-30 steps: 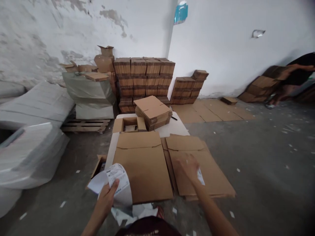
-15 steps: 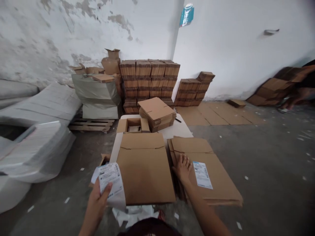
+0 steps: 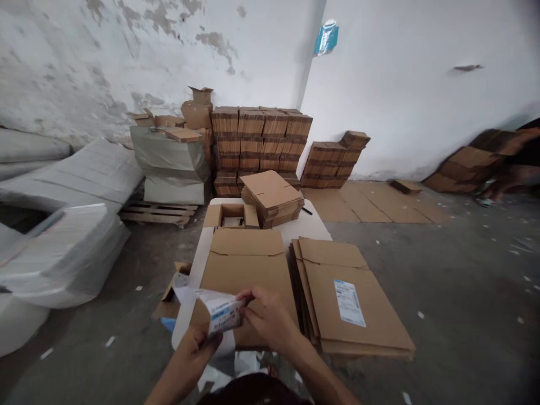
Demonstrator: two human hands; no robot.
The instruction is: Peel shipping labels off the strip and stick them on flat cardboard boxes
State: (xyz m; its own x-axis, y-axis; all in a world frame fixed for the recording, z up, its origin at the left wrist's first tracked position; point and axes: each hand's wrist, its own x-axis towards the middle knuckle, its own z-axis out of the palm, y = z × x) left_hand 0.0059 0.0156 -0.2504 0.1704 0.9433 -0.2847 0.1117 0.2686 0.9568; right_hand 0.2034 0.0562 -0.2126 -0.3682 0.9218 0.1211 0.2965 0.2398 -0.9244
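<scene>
My left hand [image 3: 192,351] grips a sheet of white shipping labels [image 3: 221,315] from below, over the near end of a flat cardboard box [image 3: 244,264] on the white table [image 3: 314,224]. My right hand [image 3: 265,315] pinches the edge of the same sheet with thumb and fingers. To the right lies a stack of flat boxes [image 3: 358,315], and a white label [image 3: 349,302] is stuck on its top box.
A small open carton [image 3: 230,215] and a pile of folded boxes [image 3: 272,197] sit at the table's far end. Bundled cardboard stacks [image 3: 261,138] line the wall. Wrapped white bundles [image 3: 63,247] lie left. Bare concrete floor [image 3: 464,281] spreads right.
My right hand left the label stuck on the right-hand stack and came across to the label sheet. My left hand brought the sheet in over the middle box.
</scene>
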